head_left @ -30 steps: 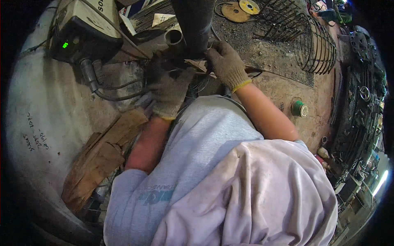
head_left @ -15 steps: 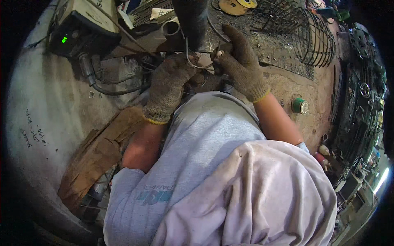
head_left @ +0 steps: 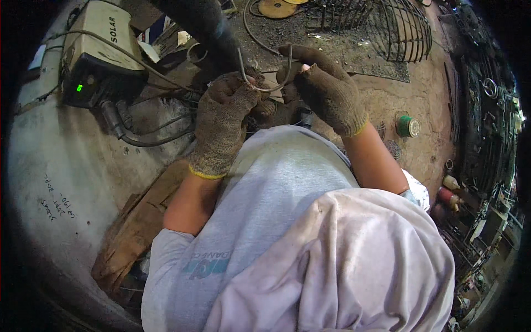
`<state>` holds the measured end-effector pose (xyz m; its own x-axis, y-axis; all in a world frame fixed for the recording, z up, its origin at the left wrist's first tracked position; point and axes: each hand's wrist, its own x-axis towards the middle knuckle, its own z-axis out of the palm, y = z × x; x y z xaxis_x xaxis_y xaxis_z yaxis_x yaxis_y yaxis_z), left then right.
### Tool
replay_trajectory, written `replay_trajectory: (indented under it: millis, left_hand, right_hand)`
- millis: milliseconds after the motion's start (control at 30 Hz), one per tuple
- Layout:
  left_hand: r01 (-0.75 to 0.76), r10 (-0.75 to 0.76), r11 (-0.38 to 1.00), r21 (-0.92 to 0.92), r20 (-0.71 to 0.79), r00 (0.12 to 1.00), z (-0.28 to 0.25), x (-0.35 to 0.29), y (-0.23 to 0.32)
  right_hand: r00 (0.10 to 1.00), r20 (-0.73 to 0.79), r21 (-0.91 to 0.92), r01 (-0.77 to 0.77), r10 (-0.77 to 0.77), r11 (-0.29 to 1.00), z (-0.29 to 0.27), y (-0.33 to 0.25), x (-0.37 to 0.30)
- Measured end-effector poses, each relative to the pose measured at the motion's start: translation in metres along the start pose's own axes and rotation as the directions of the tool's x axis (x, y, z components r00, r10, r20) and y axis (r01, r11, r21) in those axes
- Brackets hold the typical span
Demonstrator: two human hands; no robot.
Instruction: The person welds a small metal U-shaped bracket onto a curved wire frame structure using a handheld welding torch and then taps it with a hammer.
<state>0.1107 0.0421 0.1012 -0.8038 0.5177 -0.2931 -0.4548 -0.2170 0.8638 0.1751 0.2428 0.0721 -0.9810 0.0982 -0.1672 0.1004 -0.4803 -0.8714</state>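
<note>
In the head view, a thin bent wire [head_left: 264,77] is held at the upper centre of the frame, pinched at its left leg by the gloved left hand [head_left: 224,119] and at its right leg by the gloved right hand [head_left: 323,86]. The step in hand appears to be bending it into a U; further shaping would call for firm, even pressure. A welding machine [head_left: 97,52] sits upper left, a wire guard [head_left: 381,27] upper right.
</note>
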Motion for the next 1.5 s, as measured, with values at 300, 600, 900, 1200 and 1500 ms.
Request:
replay_trajectory:
  millis: [300, 600, 900, 1200, 1500]
  left_hand:
    - [-0.002, 0.000, 0.986, 0.164, 0.011, 1.000, 0.005, 0.000, -0.001]
    - [-0.079, 0.082, 0.972, 0.221, -0.005, 0.997, 0.007, 0.000, -0.002]
    - [0.017, -0.019, 0.998, 0.062, 0.032, 0.999, 0.008, -0.003, -0.002]
    - [-0.023, 0.023, 0.992, 0.126, -0.004, 1.000, 0.011, -0.004, -0.001]
    - [-0.482, 0.514, 0.659, 0.578, 0.121, 0.849, 0.009, 0.004, -0.013]
  right_hand:
    - [1.000, -0.011, -0.187, 0.015, -0.018, 0.982, 0.008, -0.016, -0.008]
    - [0.998, 0.067, 0.057, -0.022, 0.018, 0.998, 0.004, -0.019, -0.010]
    - [0.999, 0.032, -0.010, 0.000, 0.001, 1.000, 0.004, -0.024, -0.011]
    - [0.998, -0.032, -0.155, 0.050, -0.055, 0.987, 0.008, -0.023, -0.011]
    - [1.000, -0.018, 0.065, -0.020, 0.021, 0.998, 0.005, -0.022, -0.008]
